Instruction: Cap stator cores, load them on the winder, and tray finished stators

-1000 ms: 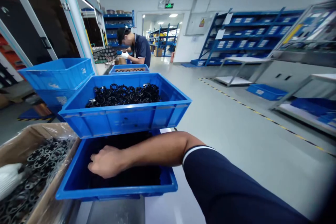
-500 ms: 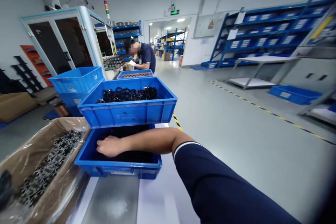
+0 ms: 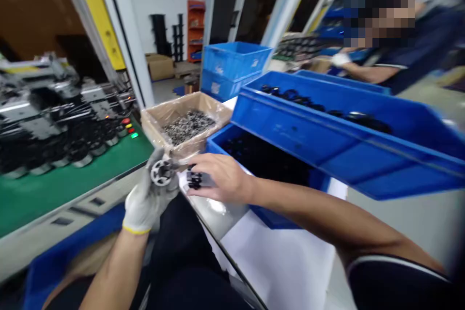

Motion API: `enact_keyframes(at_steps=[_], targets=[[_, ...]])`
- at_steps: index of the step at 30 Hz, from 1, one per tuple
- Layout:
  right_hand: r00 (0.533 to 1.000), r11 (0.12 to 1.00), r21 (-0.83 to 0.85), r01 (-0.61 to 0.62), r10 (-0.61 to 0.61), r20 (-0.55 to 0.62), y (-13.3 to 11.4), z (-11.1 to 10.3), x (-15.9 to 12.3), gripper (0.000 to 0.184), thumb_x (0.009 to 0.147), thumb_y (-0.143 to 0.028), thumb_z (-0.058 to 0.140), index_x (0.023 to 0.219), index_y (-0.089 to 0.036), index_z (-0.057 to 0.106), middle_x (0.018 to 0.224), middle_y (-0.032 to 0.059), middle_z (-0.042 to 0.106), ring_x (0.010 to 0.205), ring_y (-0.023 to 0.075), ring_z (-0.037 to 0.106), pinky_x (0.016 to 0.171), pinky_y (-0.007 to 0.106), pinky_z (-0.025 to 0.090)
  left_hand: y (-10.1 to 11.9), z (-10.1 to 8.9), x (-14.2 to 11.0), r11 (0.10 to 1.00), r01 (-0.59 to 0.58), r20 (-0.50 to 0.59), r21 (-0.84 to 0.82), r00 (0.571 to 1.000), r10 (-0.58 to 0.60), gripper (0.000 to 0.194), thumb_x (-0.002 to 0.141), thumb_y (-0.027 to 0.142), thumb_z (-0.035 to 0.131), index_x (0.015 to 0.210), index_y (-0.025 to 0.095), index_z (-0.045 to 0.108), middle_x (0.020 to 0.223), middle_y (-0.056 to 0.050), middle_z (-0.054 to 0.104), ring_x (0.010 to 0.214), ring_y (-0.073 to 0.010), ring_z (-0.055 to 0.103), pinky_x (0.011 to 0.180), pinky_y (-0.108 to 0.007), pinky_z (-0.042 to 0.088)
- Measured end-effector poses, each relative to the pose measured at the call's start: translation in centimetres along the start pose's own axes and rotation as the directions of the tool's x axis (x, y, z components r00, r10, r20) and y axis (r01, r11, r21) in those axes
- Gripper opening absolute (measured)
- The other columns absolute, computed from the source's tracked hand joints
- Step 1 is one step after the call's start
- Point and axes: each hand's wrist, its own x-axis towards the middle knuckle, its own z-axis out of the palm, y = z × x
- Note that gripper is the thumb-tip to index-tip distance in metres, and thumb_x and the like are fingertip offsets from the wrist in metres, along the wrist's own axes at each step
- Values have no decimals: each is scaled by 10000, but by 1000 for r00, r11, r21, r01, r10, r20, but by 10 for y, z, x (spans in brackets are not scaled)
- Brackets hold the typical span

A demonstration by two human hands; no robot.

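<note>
Head view: nearest, the left hand (image 3: 143, 201), in a white knitted glove with a yellow-edged cuff, holds a silver-grey slotted metal ring (image 3: 160, 173), its fingers curled around the rim. Just beside it, the bare right hand (image 3: 227, 179) pinches a small black toothed piece (image 3: 193, 178) between thumb and fingers. One of each kind is in hand, so picking up looks done — yet the two are apart, unjoined.

Beyond them, a brown cardboard box lined with clear plastic (image 3: 198, 141) holds a heap of grey metal pieces; a deep-blue plastic bin (image 3: 281, 218) holds a dark mass, too dim to count. Above it, a second deep-blue plastic bin (image 3: 290, 128) carries black parts, so plenty appears left.

At left, a green work surface (image 3: 98, 169) bears black-and-silver round parts (image 3: 80, 152) — perhaps further along. Farther off stand stacked light-blue plastic bins (image 3: 232, 65) and, blurred, a co-worker (image 3: 434, 43).
</note>
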Motion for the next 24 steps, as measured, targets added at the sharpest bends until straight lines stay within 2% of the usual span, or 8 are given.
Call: enact_keyframes(at_steps=[2, 5, 7, 9, 12, 15, 18, 24], targets=[[1000, 999, 44, -9, 10, -9, -5, -3, -6, 526, 916, -412, 793, 1263, -90, 563, 1104, 160, 732, 1094, 209, 715, 929, 306, 615, -12, -9, -14, 994, 58, -53, -94, 997, -63, 704, 970, 785, 422, 1539, 374, 474, 1372, -88, 672, 964, -193, 716, 798, -355, 619], [999, 995, 85, -42, 43, 0, -11, -6, -9, 545, 888, -414, 821, 1265, -105, 576, 1146, 178, 700, 1138, 227, 690, 935, 331, 622, -25, -3, -15, 972, 51, -4, -229, 999, -54, 800, 828, 770, 680, 1512, 392, 512, 1419, -67, 655, 955, -204, 723, 716, -305, 613], [999, 995, 90, -44, 43, 14, -14, -4, -9, 522, 895, -409, 814, 1254, -107, 584, 1146, 175, 677, 1122, 225, 681, 916, 331, 625, -29, 5, -12, 983, 10, 43, -182, 999, -2, 891, 709, 603, 881, 1497, 370, 537, 1434, -63, 648, 1067, -245, 720, 806, -312, 629], [998, 996, 74, -54, 52, 27, -15, -1, -10, 454, 925, -350, 778, 1254, -103, 586, 1130, 158, 664, 1100, 211, 677, 893, 307, 624, -28, 10, -11, 999, -30, 47, -30, 998, 32, 953, 650, 437, 955, 1501, 332, 538, 1443, -66, 642, 1214, -291, 682, 981, -352, 608], [996, 994, 78, -77, 74, 39, -15, 1, -12, 380, 946, -263, 720, 1259, -94, 585, 1146, 156, 656, 1127, 204, 667, 895, 285, 622, -23, 12, -13, 986, -47, -7, 162, 999, 48, 890, 741, 404, 898, 1534, 294, 509, 1455, -64, 631, 1353, -318, 602, 1146, -403, 521], [995, 988, 129, -81, 74, 60, -13, 0, -13, 394, 960, -248, 705, 1289, -76, 572, 1186, 175, 652, 1184, 215, 653, 954, 307, 620, -21, 8, -16, 973, -46, -35, 228, 998, 55, 826, 819, 435, 831, 1555, 283, 486, 1464, -63, 624, 1426, -331, 539, 1227, -439, 443], [994, 990, 111, -89, 81, 72, -12, 0, -14, 373, 986, -210, 655, 1327, -91, 561, 1210, 162, 661, 1196, 202, 662, 956, 305, 624, -23, 3, -15, 970, -62, -56, 236, 995, 78, 844, 804, 470, 835, 1549, 273, 491, 1487, -69, 605, 1446, -355, 515, 1253, -470, 414], [998, 998, -2, -55, 55, 12, -11, 5, -18, 394, 963, -319, 713, 1255, -80, 598, 1098, 145, 697, 1037, 206, 708, 835, 313, 637, -27, -1, -11, 970, -52, -29, 237, 998, 60, 941, 702, 504, 897, 1532, 282, 512, 1473, -68, 616, 1450, -393, 502, 1262, -509, 404]])
